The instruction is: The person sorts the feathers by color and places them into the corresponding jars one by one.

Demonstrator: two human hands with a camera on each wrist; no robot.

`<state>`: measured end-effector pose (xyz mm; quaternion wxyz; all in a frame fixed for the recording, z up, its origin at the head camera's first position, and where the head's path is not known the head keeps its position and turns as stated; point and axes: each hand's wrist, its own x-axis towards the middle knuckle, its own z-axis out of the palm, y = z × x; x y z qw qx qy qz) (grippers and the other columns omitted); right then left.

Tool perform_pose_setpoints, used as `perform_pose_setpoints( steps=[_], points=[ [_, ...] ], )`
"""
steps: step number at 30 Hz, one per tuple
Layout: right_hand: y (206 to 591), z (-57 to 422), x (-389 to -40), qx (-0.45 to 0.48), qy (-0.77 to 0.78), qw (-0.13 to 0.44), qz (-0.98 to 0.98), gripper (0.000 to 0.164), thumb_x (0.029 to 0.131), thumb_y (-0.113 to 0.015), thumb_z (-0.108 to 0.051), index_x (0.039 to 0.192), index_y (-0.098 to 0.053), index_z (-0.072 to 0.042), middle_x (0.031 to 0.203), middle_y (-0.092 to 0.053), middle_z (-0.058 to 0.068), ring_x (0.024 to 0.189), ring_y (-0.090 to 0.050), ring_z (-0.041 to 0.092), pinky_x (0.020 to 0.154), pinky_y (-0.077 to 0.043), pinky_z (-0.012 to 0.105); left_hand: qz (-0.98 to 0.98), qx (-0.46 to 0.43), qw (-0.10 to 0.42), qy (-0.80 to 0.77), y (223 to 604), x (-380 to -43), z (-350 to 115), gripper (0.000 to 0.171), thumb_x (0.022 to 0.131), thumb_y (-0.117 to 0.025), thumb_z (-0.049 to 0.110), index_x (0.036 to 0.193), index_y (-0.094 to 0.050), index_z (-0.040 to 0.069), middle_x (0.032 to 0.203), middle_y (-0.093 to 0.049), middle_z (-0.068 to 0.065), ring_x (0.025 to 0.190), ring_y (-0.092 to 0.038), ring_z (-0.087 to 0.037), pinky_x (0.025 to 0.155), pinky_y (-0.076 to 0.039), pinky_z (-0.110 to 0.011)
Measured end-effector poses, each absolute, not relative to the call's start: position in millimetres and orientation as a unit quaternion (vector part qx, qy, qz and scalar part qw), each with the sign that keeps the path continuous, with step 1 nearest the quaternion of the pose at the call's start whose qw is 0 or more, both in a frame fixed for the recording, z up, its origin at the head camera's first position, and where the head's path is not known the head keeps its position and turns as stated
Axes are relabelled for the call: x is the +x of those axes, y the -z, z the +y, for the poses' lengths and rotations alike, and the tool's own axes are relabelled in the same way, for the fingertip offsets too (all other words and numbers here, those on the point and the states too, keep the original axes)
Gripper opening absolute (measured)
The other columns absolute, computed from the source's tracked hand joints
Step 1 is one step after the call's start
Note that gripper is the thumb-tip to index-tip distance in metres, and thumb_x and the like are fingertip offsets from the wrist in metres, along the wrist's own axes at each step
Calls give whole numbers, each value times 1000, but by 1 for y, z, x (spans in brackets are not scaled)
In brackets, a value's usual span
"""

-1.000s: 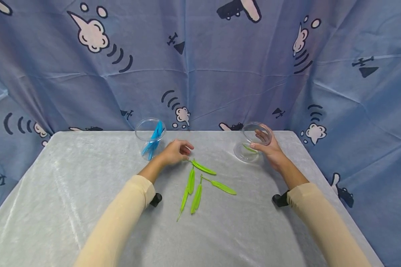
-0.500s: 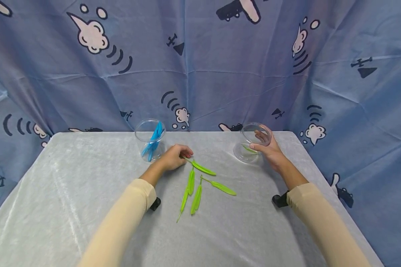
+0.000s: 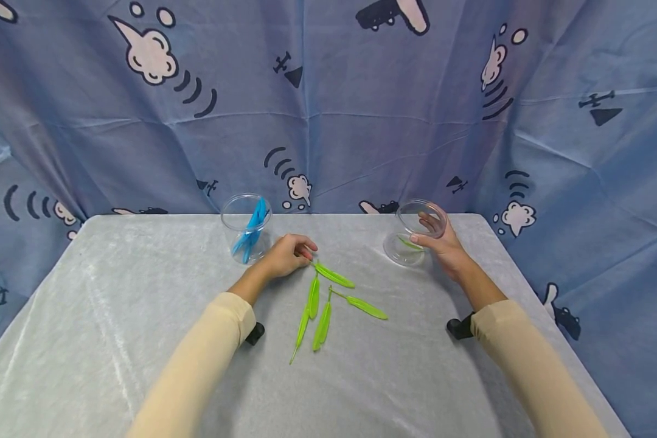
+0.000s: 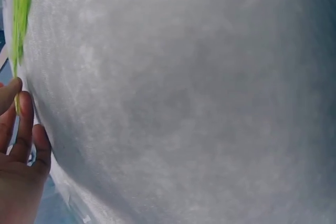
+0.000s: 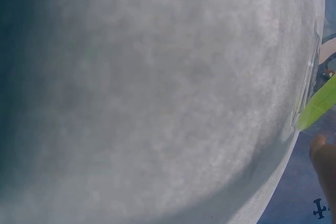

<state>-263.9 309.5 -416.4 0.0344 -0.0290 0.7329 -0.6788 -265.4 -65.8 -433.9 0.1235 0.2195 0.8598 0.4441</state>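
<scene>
My left hand (image 3: 286, 255) pinches the quill of a bright green feather (image 3: 334, 275) between thumb and finger; the left wrist view shows the quill running between these fingertips (image 4: 17, 85). Close by on the table lie several more green feathers (image 3: 322, 328), their quills crossing or near one another. My right hand (image 3: 442, 248) grips a clear plastic cup (image 3: 405, 263) from its right side, thumb in front. Inside that cup leans a single green feather (image 3: 409, 244), which shows at the edge of the right wrist view too.
To the left of my left hand stands a second clear cup (image 3: 230, 240) with blue feathers (image 3: 252, 228) in it. A grey cloth (image 3: 115, 316) covers the table. Behind its far edge hangs a blue patterned curtain (image 3: 339, 91).
My left hand has come slightly down toward the feathers, and its fingertips have met at the end of one quill. My right hand and its cup have stayed put.
</scene>
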Motion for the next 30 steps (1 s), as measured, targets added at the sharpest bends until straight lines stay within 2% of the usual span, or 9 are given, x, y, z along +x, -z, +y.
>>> perform_pose_setpoints(
  steps=[11, 17, 24, 30],
  points=[
    [418, 311, -266, -31, 675, 33, 737, 94, 90, -65, 7, 158, -9, -25, 164, -14, 16, 150, -13, 27, 121, -16, 46, 851, 210, 124, -466, 423, -266, -61, 28, 91, -64, -9, 118, -68, -2, 96, -72, -11, 88, -63, -20, 72, -49, -26],
    [419, 312, -267, -29, 673, 35, 738, 94, 90, -64, 7, 158, -8, -24, 164, -14, 16, 150, -13, 27, 121, -17, 47, 834, 216, 118, -494, 412, -266, -56, 28, 92, -63, -7, 119, -67, -4, 100, -71, -16, 91, -65, -22, 74, -51, -28],
    [420, 312, -267, -32, 680, 35, 731, 93, 90, -63, 9, 157, -10, -25, 163, -15, 16, 150, -12, 28, 121, -17, 46, 805, 215, 111, -541, 397, -266, -45, 25, 93, -63, -6, 117, -68, 0, 105, -70, -20, 91, -67, -23, 80, -55, -29],
    [418, 311, -266, -29, 677, 34, 735, 93, 90, -64, 8, 158, -10, -25, 164, -14, 16, 150, -13, 28, 121, -14, 48, 779, 224, 83, -579, 382, -267, -35, 24, 92, -63, -8, 115, -68, -2, 104, -69, -21, 91, -66, -24, 81, -56, -30]
  ],
)
